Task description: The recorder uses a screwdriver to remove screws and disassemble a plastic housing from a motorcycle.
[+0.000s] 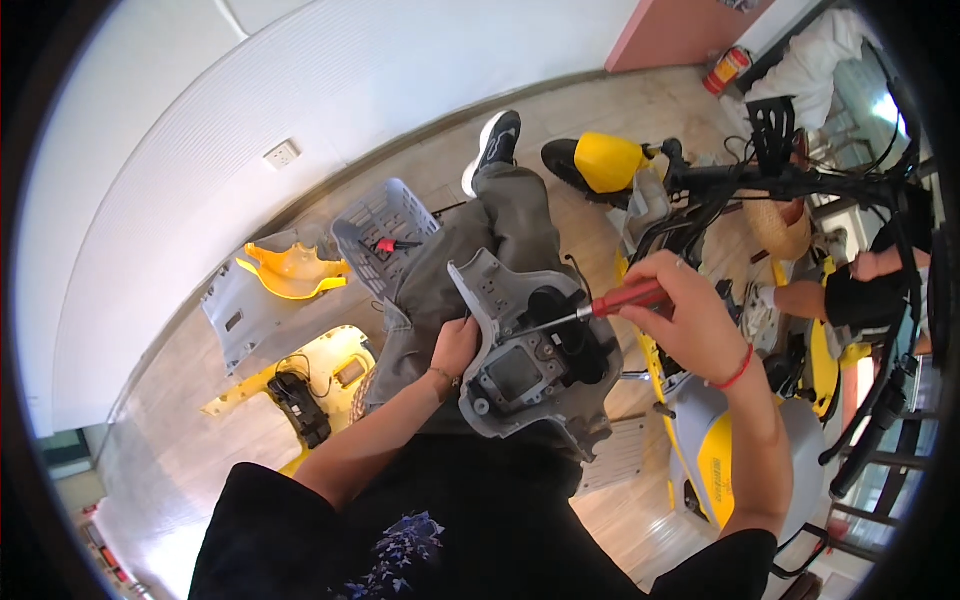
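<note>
A grey moulded plastic panel (508,420) lies across my lap, with a square framed unit (520,374) set in it and a black part (572,340) beside that. My left hand (457,348) is closed on the panel's left edge; its fingertips are partly hidden. In my right hand (688,312) is a screwdriver (622,299) with a red handle, held from the right side. Its metal shaft points left, and the tip reaches the panel just above the square unit. Whether the tip sits in a screw is too small to tell.
To the left, a grey plastic basket (385,222) holds a red-and-black tool (392,245). Yellow and grey body panels (290,275) lie on the floor nearby. A partly stripped yellow scooter (715,455) stands close on my right, with cables and handlebars. Another person's hand (878,264) shows beyond it.
</note>
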A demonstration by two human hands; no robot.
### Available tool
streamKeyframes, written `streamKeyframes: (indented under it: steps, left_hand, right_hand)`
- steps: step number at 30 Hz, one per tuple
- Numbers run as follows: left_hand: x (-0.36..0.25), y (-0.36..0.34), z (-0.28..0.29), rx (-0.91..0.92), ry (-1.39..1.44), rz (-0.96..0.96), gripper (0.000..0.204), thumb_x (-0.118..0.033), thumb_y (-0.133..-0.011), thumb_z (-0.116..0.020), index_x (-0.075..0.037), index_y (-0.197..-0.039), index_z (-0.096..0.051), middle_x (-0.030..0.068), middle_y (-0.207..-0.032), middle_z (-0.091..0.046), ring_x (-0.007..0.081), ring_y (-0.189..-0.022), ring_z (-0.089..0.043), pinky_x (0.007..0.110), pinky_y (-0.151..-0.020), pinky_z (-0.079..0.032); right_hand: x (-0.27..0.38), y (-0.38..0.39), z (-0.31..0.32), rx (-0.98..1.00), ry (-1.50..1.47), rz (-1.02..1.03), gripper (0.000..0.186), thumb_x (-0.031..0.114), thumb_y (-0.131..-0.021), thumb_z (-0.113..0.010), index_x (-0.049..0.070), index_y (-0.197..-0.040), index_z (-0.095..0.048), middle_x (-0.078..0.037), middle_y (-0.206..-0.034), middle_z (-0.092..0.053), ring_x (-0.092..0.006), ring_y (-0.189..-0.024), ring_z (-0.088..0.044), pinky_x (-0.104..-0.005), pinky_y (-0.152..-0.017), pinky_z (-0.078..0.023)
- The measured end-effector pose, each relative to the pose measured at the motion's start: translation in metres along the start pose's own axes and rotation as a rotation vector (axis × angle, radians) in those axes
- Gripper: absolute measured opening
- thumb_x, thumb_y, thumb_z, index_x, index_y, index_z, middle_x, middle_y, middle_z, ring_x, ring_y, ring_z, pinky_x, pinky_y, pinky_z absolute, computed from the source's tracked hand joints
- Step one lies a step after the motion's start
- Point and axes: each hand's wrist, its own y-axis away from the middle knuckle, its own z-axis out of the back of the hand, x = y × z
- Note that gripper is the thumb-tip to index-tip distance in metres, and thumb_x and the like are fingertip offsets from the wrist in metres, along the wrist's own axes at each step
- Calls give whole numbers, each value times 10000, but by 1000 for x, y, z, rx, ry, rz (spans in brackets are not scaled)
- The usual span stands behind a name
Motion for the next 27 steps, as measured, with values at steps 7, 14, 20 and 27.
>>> streamKeyframes:
  steps: [7,14,20,27]
  left_hand:
    - [-15,52,9,-121,-105,-108,436,-303,-899,-397,89,-816,-567,298,-763,-561,457,-784,-552,455,-669,-422]
    - [-14,91,15,-121,123,-229,407,-266,-931,-414,107,-824,-537,140,-624,-552,144,-614,-503,329,-604,-421]
    - [-8,109,31,-11,159,-277,286,-171,-941,-427,52,-927,-606,27,-839,-624,79,-767,-527,238,-664,-425]
    - [-24,119,28,-12,122,-293,270,-152,-916,-431,86,-917,-558,75,-772,-618,101,-749,-523,269,-681,-433]
  right_hand:
    - [63,26,10,31,289,262,252,228,-696,-745,85,-840,-594,-62,-704,-580,-241,-579,-594,-321,-506,-455]
    - [101,68,-5,-48,431,334,195,229,-730,-711,87,-760,-582,-52,-641,-566,-211,-524,-580,-313,-457,-441]
    - [129,101,4,-18,349,270,216,171,-703,-704,82,-842,-565,-64,-751,-570,-230,-589,-587,-323,-481,-450]
    - [112,115,2,-112,467,477,231,114,-692,-690,87,-898,-589,-42,-826,-553,-181,-620,-568,-282,-490,-443]
